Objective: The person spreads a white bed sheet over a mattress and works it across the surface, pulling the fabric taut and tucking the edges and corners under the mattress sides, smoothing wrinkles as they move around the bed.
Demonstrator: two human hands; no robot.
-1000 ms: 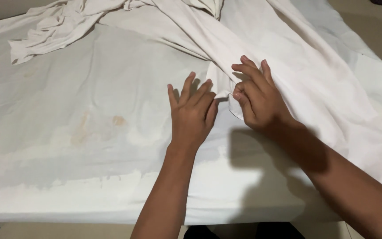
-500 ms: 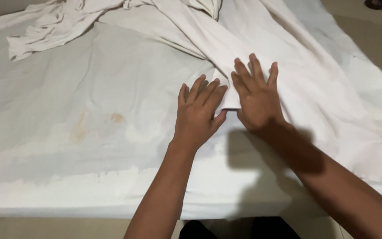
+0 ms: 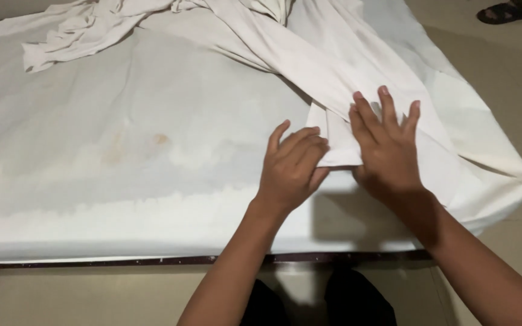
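A white sheet (image 3: 309, 57) lies rumpled across the far part of a stained white mattress (image 3: 110, 151), with one folded strip running down toward me. My right hand (image 3: 388, 148) presses flat on the end of that strip, fingers spread. My left hand (image 3: 291, 166) rests just left of it, fingers curled and touching the strip's folded edge (image 3: 336, 151). Neither hand has the cloth lifted off the mattress.
The mattress's front edge (image 3: 152, 241) runs across below my hands, with tiled floor (image 3: 92, 296) beneath. A loose bunch of sheet (image 3: 86, 27) lies at the far left. A sandalled foot of another person (image 3: 502, 11) shows at the top right.
Both hands have slid slightly right along the folded strip. My left hand's fingers, flat and spread before, have curled against the fold's edge.
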